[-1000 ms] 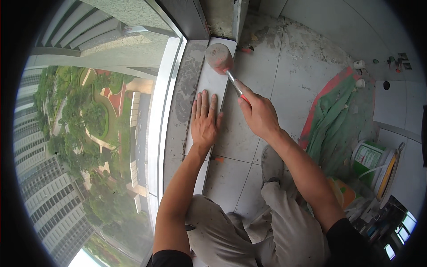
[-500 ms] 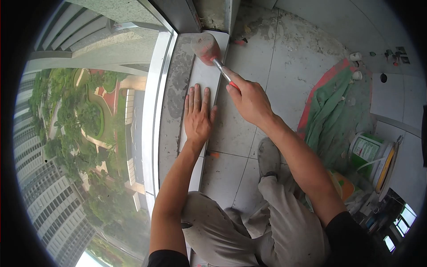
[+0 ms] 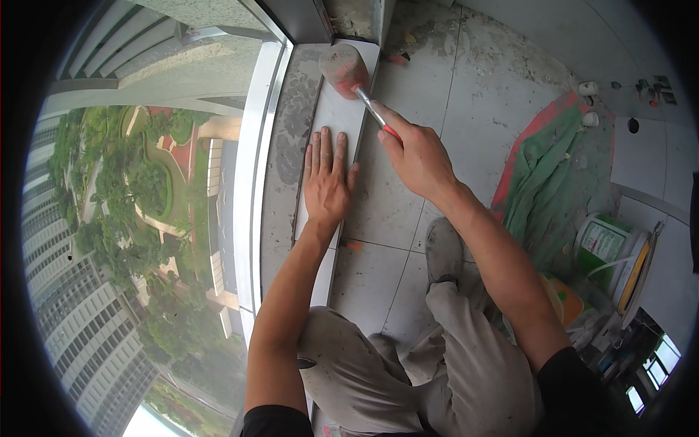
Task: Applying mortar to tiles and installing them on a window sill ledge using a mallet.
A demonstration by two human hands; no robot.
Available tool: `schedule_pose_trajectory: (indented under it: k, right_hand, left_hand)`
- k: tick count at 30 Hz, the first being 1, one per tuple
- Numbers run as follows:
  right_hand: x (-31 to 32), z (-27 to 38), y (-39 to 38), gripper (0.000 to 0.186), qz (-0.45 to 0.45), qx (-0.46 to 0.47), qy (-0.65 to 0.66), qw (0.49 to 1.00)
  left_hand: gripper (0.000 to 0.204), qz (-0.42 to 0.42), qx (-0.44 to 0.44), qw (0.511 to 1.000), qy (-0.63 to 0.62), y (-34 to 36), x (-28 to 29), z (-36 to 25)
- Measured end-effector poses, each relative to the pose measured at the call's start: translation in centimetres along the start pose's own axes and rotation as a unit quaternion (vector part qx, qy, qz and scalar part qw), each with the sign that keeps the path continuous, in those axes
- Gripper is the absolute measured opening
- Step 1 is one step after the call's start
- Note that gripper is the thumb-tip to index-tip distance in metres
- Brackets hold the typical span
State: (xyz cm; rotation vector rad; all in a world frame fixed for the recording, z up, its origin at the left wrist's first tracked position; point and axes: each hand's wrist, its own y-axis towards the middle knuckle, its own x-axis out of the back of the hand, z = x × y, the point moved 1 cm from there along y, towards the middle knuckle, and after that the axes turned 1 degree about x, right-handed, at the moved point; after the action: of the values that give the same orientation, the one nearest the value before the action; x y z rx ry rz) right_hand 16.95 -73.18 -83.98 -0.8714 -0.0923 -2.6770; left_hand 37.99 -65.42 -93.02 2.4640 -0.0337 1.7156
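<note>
My right hand [image 3: 421, 159] is wrapped round the red-and-silver handle of a rubber mallet [image 3: 344, 67]. Its dusty grey-red head is over the far end of a long white tile strip [image 3: 310, 211]; whether it touches the surface I cannot tell. Flat on the same strip, fingers stretched forward, rests my left hand [image 3: 328, 182]. Between the strip and the window frame runs a band of patchy grey mortar [image 3: 290, 124].
On the left is the window frame [image 3: 256, 182], with trees and buildings far below. Grey floor tiles [image 3: 371, 266] spread to the right. Beyond lie a crumpled green sheet with a red border [image 3: 539, 164] and a white-green bucket [image 3: 603, 244]. My shoe [image 3: 443, 251] is on the floor.
The view has shifted slightly. The mallet's head stays over the far end of the strip, and my left hand keeps its place on the tile.
</note>
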Motion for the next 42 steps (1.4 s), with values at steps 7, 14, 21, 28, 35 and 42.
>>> schedule_pose_trajectory:
  k: [7, 14, 21, 28, 35, 42]
  right_hand:
    - [0.0, 0.4, 0.0, 0.056, 0.02, -0.004, -0.003, 1.0]
    - [-0.8, -1.1, 0.1, 0.054, -0.007, 0.021, -0.019, 1.0]
    - [-0.7, -1.1, -1.4, 0.052, 0.015, -0.005, -0.019, 1.0]
    - [-0.3, 0.9, -2.8, 0.053, 0.002, 0.057, 0.029, 0.998]
    - [1.3, 4.1, -2.7, 0.053, 0.079, -0.214, 0.25, 0.941]
    - [-0.1, 1.4, -2.8, 0.053, 0.102, -0.141, 0.206, 0.963]
  left_hand:
    - [0.073, 0.007, -0.003, 1.0, 0.004, -0.1, -0.1, -0.2]
    - [0.073, 0.003, -0.005, 1.0, 0.012, -0.3, -0.4, 0.1]
    - [0.071, -0.032, -0.018, 0.999, 0.007, -0.4, -1.1, 0.6]
    - [0.069, -0.043, -0.021, 0.999, 0.024, -1.2, -1.2, 1.1]
    - [0.082, -0.001, -0.001, 1.0, 0.02, -1.4, -0.2, 0.3]
    - [0.084, 0.009, 0.019, 1.0, -0.015, -1.8, -0.1, 0.9]
